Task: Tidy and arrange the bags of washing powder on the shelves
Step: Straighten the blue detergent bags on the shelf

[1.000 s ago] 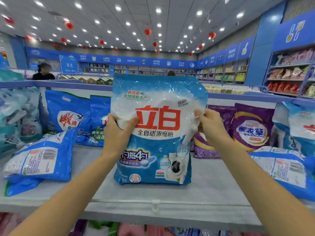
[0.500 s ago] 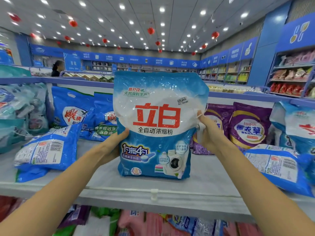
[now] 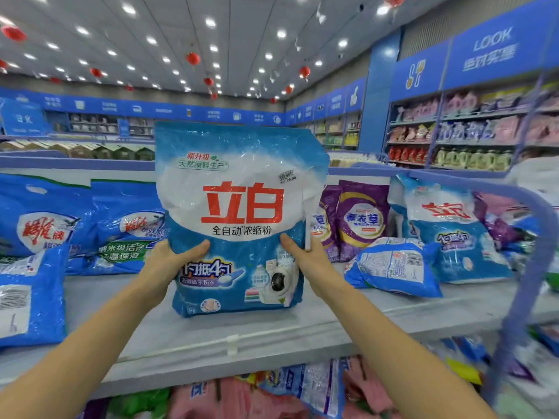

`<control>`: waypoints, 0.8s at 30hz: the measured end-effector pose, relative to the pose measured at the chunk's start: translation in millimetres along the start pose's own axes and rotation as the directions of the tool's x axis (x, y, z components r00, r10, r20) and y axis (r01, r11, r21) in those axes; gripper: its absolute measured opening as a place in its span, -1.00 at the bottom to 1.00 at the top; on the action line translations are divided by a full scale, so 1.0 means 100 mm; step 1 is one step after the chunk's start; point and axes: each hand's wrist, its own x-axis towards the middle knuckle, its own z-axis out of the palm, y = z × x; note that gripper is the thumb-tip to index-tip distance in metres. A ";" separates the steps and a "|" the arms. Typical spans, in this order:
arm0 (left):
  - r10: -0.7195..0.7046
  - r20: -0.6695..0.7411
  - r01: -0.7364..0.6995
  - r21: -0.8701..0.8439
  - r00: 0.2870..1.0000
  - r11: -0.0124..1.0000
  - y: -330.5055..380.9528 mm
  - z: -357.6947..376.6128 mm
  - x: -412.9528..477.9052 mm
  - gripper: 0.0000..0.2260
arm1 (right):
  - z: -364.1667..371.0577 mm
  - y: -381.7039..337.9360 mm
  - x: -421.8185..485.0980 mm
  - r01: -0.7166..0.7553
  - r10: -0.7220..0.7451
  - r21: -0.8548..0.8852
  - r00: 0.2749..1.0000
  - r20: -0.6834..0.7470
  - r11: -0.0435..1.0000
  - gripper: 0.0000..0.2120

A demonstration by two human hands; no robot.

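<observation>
A blue-and-white washing powder bag stands upright on the grey shelf. The left hand grips its left edge, the right hand its right edge.

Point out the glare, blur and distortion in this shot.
Head view: the held bag is sharp, with small glare specks on its glossy film; the right side is smeared, the blue rail blurred; the wide-angle lens bends the shelf edge; ceiling spotlights light the scene evenly.
</observation>
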 end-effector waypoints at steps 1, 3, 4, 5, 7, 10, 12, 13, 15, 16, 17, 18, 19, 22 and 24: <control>0.032 -0.003 -0.032 -0.004 0.999 0.999 0.04 0.11 -0.01 -0.66 | -0.09 -0.06 -0.02 0.030 -0.030 -0.002 0.999 -0.020 1.000 -0.88; 0.084 -0.020 -0.085 -0.041 0.996 0.996 0.14 0.40 -0.03 -0.72 | -0.29 -0.21 -0.08 0.075 -0.075 -0.008 0.995 -0.068 0.997 -0.91; 0.105 -0.022 -0.106 -0.063 0.994 0.992 0.19 0.56 -0.06 -0.73 | -0.41 -0.28 -0.11 0.081 -0.082 -0.018 0.991 -0.103 0.997 -0.92; 0.124 -0.016 -0.125 -0.078 0.992 0.989 0.25 0.73 -0.09 -0.71 | -0.55 -0.35 -0.14 0.087 -0.091 -0.031 0.987 -0.135 0.996 -0.93; 0.154 0.013 -0.153 -0.080 0.988 0.985 0.33 1.10 -0.16 -0.65 | -0.86 -0.50 -0.24 0.123 -0.133 -0.069 0.975 -0.179 0.990 -0.92; 0.189 0.090 -0.178 -0.120 0.978 0.977 0.44 1.67 -0.32 -0.60 | -1.39 -0.71 -0.41 0.179 -0.216 -0.169 0.946 -0.243 0.969 -0.88; 0.194 0.141 -0.176 -0.132 0.971 0.975 0.50 2.11 -0.42 -0.58 | -1.81 -0.86 -0.54 0.226 -0.286 -0.228 0.916 -0.280 0.947 -0.88; 0.196 0.160 -0.175 -0.139 0.967 0.975 0.52 2.33 -0.47 -0.58 | -2.02 -0.92 -0.58 0.237 -0.313 -0.267 0.902 -0.296 0.934 -0.87; 0.200 0.192 -0.174 -0.142 0.961 0.974 0.53 2.82 -0.55 -0.56 | -2.45 -1.06 -0.67 0.239 -0.354 -0.330 0.867 -0.352 0.913 -0.88; 0.200 0.206 -0.173 -0.139 0.958 0.975 0.52 3.07 -0.59 -0.55 | -2.69 -1.13 -0.71 0.240 -0.374 -0.352 0.843 -0.386 0.905 -0.89; 0.196 0.215 -0.170 -0.136 0.957 0.976 0.50 3.32 -0.62 -0.53 | -2.95 -1.18 -0.72 0.239 -0.393 -0.375 0.820 -0.415 0.896 -0.87; 0.194 0.223 -0.167 -0.132 0.955 0.977 0.49 3.58 -0.66 -0.51 | -3.20 -1.25 -0.75 0.231 -0.401 -0.391 0.803 -0.442 0.891 -0.85; 0.180 0.241 -0.155 -0.119 0.954 0.981 0.47 3.83 -0.70 -0.49 | -3.45 -1.32 -0.76 0.234 -0.419 -0.406 0.783 -0.459 0.883 -0.82; 0.085 0.394 -0.060 -0.076 0.915 0.995 0.50 4.54 -0.72 -0.57 | -4.21 -1.53 -0.80 0.241 -0.453 -0.431 0.735 -0.504 0.870 -0.71; 0.075 0.433 -0.056 -0.056 0.898 0.997 0.48 4.85 -0.65 -0.63 | -4.68 -1.62 -0.83 0.224 -0.429 -0.406 0.728 -0.534 0.886 -0.70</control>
